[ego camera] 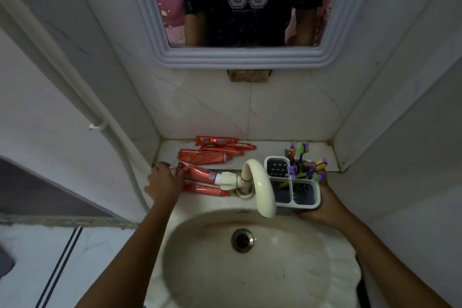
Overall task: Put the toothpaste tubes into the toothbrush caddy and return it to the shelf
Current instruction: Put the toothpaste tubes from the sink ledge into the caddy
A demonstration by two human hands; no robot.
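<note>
Red toothpaste tubes (203, 156) are lying on the far-left ledge; the left hand (162, 181) is gripping one tube (200, 174), while the right hand (322, 204) is holding the white toothbrush caddy (293, 184) beside the faucet (261, 186).

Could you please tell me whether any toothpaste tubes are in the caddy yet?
None yet. The caddy in the right hand holds only toothbrushes; the tubes lie on the ledge.

Pale ledge (270, 147) behind the sink, five red toothpaste tubes (202, 157) flat on it.
</note>
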